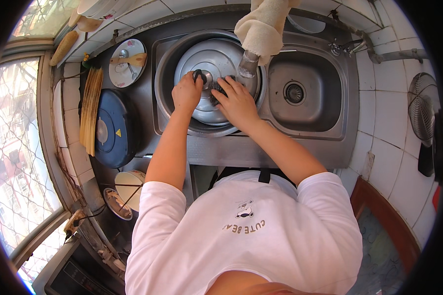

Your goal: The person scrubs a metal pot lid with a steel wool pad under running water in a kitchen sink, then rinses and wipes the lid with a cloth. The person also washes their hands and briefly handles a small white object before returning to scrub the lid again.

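Note:
My left hand (186, 92) grips the black knob (198, 75) at the centre of a round metal pot lid (193, 61). Under the fingers of my right hand (237, 101) is a dark scouring pad (217, 88), pressed against the lid just right of the knob. The lid lies inside a wide metal basin (165, 99), which sits in the left bowl of the steel sink. Over the basin's right rim hangs a faucet spout (248, 63) with a pale cloth (260, 29) wrapped around it.
The right sink bowl (310, 88) has a drain strainer (294, 93). Left of the basin are a plate (120, 79) with spoons and a wooden spatula, a blue-black appliance (112, 129) and a bundle of bamboo sticks (90, 114). A bowl (129, 186) stands near my left elbow.

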Motion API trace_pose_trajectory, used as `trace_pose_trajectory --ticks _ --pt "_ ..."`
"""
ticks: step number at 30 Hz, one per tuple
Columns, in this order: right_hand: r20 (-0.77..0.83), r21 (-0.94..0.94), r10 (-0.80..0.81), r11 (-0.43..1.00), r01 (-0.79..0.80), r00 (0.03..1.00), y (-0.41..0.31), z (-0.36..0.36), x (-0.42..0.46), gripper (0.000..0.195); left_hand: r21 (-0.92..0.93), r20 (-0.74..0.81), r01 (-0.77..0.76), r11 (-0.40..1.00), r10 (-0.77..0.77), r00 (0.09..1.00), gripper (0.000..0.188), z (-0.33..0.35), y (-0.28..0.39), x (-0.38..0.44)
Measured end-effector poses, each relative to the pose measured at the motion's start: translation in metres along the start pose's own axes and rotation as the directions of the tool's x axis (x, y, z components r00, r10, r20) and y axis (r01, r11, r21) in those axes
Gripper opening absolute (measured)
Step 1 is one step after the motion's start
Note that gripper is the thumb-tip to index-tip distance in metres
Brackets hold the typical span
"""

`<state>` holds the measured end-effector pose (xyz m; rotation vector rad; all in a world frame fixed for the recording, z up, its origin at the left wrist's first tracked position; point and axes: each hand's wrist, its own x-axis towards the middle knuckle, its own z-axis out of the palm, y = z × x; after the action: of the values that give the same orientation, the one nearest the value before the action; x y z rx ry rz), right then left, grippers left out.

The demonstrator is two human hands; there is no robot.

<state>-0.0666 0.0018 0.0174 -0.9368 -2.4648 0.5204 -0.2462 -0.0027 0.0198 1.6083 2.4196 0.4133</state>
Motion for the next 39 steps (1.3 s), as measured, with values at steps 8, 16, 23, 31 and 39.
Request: trace_pose_trajectory --ticks 8,16,23,31,39 --pt "0.124 -0.070 -0.069 0.995 0.078 0.990 -0.047 -0.031 -0.035 0.039 -0.273 0.251 -0.040 0.961 0.111 0.962 0.037 -0.016 -0.005 0.026" --pt "-0.188 0.004 0.231 0.972 -0.234 0.955 0.060 -0.029 -0.024 0.040 -0.181 0.209 -0.009 0.983 0.048 0.977 0.037 -0.008 0.019 0.018" --pt "0.104 -0.090 -0.065 0.993 0.075 0.992 -0.001 0.017 -0.079 0.042 -0.175 0.167 0.026 0.984 0.004 0.986 0.036 0.009 0.001 0.019" --pt "-0.120 0.004 0.252 0.967 -0.253 0.960 0.060 0.006 -0.013 0.039 -0.183 0.102 -0.115 0.976 0.135 0.986 0.030 0.007 -0.003 0.020" --pt "0.157 -0.022 -0.170 0.984 0.175 0.973 -0.028 -0.026 -0.043 0.038 -0.252 0.146 -0.180 0.951 0.221 0.964 0.031 -0.003 0.007 0.025"
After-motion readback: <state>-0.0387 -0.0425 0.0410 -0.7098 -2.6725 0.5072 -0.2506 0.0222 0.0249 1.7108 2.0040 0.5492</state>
